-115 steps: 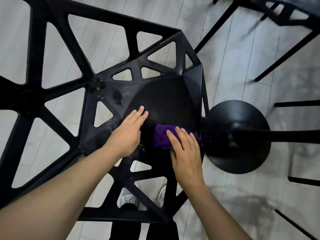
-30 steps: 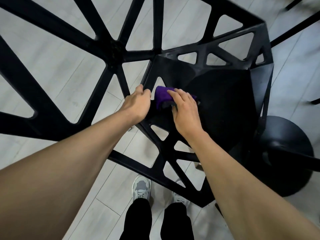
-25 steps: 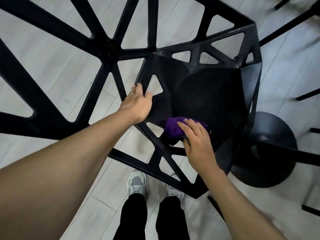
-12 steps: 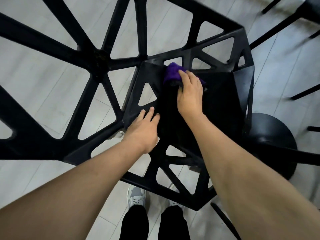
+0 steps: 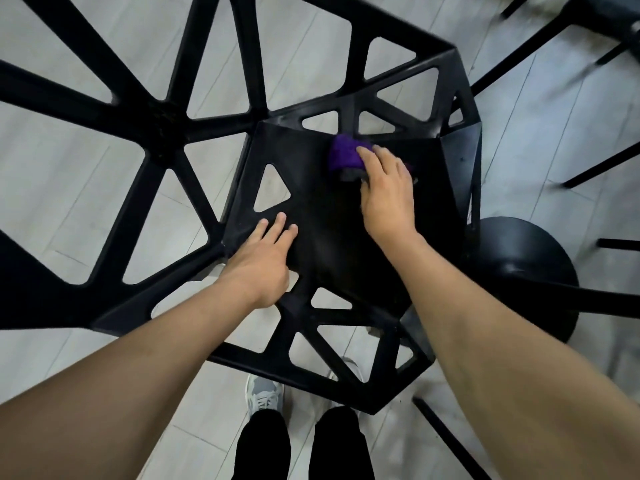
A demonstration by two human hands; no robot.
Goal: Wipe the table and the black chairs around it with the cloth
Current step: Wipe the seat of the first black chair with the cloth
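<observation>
Leaning over the black chair [image 5: 329, 244], I judge the biggest risk to be the chair itself. It is an open lattice frame, and hard pressure toward its 12 o'clock edge could make it skid on the smooth floor [image 5: 69, 188] or knock against the round table base [image 5: 530, 271] just beside the seat at 3 o'clock. A second risk is uneven cleaning. The triangular cut-outs and thin struts are easy to skip, and black plastic hides any dust left behind. The smallest risk is the cloth [image 5: 343, 155] snagging on a cut-out edge, or its loose grey corner slipping from under my palm and dropping through to the floor. Both forearms reach forward over the seat, the right stretched further than the left. My left hand [image 5: 263, 261] lies at 8 o'clock on the seat, palm down with the fingers straight and close together. It grips nothing and looks to be bracing the frame. My right hand [image 5: 388, 192] is up at 1 o'clock, near the seat's back edge. Its fingers [image 5: 372, 157] are bent over the bunched purple cloth and hold it against the surface, with most of the purple showing beyond the fingertips at 12 o'clock. How my thumb sits under the cloth cannot be made out.
</observation>
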